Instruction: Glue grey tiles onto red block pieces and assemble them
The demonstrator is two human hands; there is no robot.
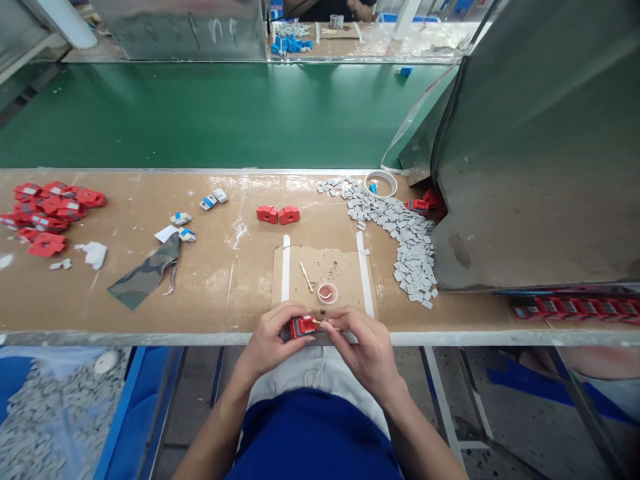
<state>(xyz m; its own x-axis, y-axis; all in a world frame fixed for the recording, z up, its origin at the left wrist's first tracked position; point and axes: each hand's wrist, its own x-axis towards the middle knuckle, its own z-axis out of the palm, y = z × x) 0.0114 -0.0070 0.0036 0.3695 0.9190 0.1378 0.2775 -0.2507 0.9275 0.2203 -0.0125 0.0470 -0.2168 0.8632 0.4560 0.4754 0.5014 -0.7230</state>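
At the worktop [210, 293] edge, the left hand [267, 340] grips a red part [302, 327]; the right hand [363, 347] pinches a thin stick [317, 322] against it, seemingly dabbing paste; steady aim needed

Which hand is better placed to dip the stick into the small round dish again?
The right hand, probably: it holds the thin stick, and the dish lies just ahead of it. The left hand grips the red part.
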